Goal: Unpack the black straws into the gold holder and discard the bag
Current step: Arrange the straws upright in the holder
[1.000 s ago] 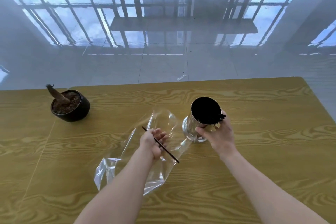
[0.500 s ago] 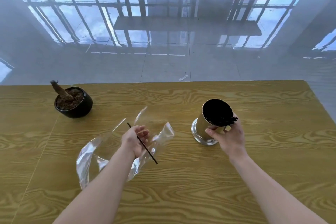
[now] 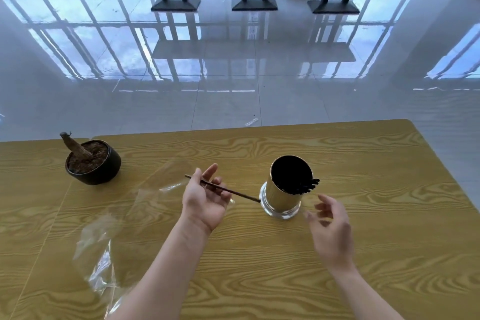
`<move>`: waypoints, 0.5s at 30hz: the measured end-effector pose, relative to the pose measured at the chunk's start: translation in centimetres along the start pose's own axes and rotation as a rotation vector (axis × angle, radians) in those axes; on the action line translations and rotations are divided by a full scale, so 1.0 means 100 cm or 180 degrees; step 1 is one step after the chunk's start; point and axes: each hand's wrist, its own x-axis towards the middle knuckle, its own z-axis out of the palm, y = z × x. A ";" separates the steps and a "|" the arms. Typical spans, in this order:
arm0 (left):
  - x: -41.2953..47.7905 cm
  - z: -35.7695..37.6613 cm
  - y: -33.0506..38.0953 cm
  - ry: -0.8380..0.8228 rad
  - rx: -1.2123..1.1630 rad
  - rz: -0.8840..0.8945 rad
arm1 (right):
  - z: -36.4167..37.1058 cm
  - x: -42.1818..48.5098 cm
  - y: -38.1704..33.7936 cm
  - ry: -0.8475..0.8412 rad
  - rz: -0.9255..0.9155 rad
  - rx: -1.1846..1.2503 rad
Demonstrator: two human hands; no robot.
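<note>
Although most of the black straws (image 3: pixel 302 186) already stand in the gold holder (image 3: pixel 281 195) right of centre, their tips leaning over its right rim, one stray straw (image 3: pixel 223 189) is pinched across the fingers of the left hand (image 3: pixel 205 199) at mid-frame, its far end almost touching the holder's base. The right hand (image 3: pixel 330 228), lower right of the holder, is spread and grasps nothing, and the clear bag (image 3: pixel 104 247) lies slack and apparently empty on the table (image 3: pixel 389 228) at lower left, so I judge only that last straw and the bag's disposal remain. No brand, label or writing can be read.
</note>
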 end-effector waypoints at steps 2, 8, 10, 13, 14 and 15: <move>-0.012 0.021 -0.013 -0.0095 -0.0120 -0.0039 | -0.005 -0.018 -0.010 0.0109 -0.0574 0.0065; -0.031 0.062 -0.042 -0.0274 -0.0121 -0.0191 | -0.002 -0.012 -0.066 -0.0322 -0.0744 0.1032; -0.034 0.071 -0.049 -0.0339 -0.0079 -0.0219 | -0.005 -0.001 -0.079 -0.0433 -0.0397 0.1388; -0.036 0.077 -0.058 -0.0521 0.0154 -0.0294 | -0.013 0.011 -0.089 -0.0389 -0.0494 0.1568; -0.037 0.077 -0.059 -0.0650 0.0285 -0.0316 | -0.018 0.015 -0.093 -0.0350 -0.0579 0.1612; -0.036 0.076 -0.059 -0.0793 0.0445 -0.0311 | -0.026 0.021 -0.096 -0.0268 -0.0653 0.1668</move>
